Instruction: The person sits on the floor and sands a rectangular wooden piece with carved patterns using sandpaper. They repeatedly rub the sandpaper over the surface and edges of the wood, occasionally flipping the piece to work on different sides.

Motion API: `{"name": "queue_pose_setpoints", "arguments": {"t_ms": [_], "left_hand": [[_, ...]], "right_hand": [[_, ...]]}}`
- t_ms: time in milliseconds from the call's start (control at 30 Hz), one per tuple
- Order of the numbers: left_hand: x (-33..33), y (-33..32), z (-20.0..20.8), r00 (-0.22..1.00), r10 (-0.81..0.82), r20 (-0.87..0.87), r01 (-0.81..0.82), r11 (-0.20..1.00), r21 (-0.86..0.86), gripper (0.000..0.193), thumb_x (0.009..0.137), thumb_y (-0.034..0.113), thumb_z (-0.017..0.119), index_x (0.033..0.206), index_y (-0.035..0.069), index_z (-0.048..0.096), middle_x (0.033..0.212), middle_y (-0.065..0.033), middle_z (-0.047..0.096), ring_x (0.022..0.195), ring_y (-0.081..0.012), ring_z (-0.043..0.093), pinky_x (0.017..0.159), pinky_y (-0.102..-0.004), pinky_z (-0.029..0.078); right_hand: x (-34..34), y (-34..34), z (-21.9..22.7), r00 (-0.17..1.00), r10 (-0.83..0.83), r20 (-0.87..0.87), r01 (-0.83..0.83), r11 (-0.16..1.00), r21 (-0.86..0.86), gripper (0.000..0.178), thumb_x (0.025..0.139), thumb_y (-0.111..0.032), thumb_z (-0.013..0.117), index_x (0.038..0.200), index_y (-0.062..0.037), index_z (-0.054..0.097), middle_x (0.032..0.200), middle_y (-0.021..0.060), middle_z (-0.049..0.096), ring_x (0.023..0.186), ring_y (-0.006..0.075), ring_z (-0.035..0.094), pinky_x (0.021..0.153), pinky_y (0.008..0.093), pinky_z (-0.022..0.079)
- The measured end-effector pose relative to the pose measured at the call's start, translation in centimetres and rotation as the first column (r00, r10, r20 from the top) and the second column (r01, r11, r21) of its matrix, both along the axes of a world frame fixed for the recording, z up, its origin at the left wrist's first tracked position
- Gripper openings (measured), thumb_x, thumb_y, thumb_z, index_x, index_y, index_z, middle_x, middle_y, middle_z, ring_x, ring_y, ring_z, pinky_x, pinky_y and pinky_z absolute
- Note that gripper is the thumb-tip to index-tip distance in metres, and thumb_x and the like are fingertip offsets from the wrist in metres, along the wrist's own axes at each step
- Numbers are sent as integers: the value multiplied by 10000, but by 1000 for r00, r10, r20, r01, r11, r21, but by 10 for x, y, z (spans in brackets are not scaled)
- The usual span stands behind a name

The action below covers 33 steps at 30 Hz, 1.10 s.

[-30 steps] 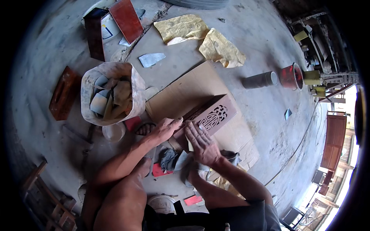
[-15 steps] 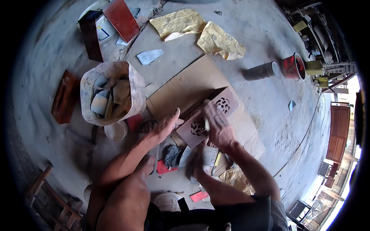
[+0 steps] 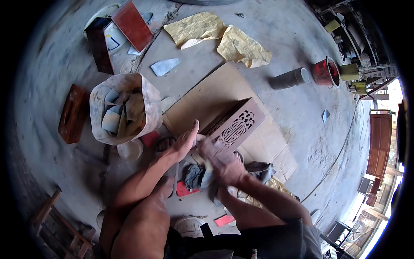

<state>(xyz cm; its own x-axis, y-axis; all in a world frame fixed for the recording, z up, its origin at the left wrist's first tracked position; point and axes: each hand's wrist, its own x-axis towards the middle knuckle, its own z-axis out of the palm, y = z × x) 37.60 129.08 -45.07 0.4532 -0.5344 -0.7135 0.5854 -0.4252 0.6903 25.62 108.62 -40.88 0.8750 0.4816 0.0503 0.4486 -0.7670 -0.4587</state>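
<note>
A brownish wooden box (image 3: 245, 131) with a cut-out lattice panel lies tilted on a flattened cardboard sheet (image 3: 228, 80) in front of me. My left hand (image 3: 186, 142) holds the box at its near left end, thumb sticking up, some of its fingers hidden behind the wood. Pressed on the near end of the panel is my right hand (image 3: 222, 163), smeared by motion. A pale edge shows beneath its palm, but I cannot make out what it is. Below the hands, a dark crumpled rag (image 3: 194, 176) lies between my feet, by a red piece (image 3: 185, 190).
At left stands a stained bucket (image 3: 151, 101) of scraps beside a reddish wooden piece (image 3: 73, 114). Crumpled yellowish paper (image 3: 243, 45) lies beyond the cardboard. Farther right are a grey cylinder (image 3: 289, 79) and a red bucket (image 3: 323, 71). Dark red panels (image 3: 131, 26) lean at the back left.
My right hand has slid along the panel toward me and to the left, uncovering the middle of the lattice. The left hand stays at the box's end.
</note>
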Motion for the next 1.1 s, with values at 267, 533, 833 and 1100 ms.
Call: {"name": "queue_pose_setpoints", "arguments": {"t_ms": [267,533,833,1100], "left_hand": [[4,-5,23,999,-34,26,35,997,-63,1071,975,817,282,1355,-138,580,1368,-277,627,1287,-308,590,1131,-362,396],[0,-5,27,999,32,4,-32,991,-127,933,1011,717,415,1363,-133,568,1352,-248,634,1293,-297,583,1116,-368,409],[5,-27,10,950,-149,273,183,978,-103,443,1039,386,610,1035,-48,698,817,-69,656,781,-110,557,742,-340,486],[0,-45,10,932,-125,339,160,984,-76,438,1033,384,631,1049,-49,700,856,-109,700,798,-122,576,750,-339,494]], "right_hand": [[22,-44,4,978,-205,34,206,978,-38,906,694,-26,682,1546,37,381,1601,221,404,1481,367,409,1254,470,296],[15,-66,-5,988,-145,51,144,989,11,852,733,-143,708,1515,35,421,1579,227,430,1489,365,395,1254,488,289],[-22,-27,0,998,65,-26,-67,996,-58,735,825,-167,661,1510,8,460,1582,210,446,1460,303,460,1244,449,334],[-47,-14,3,992,127,9,-126,990,-61,665,849,-132,589,1495,-7,495,1571,182,470,1457,315,462,1247,467,332]]}}
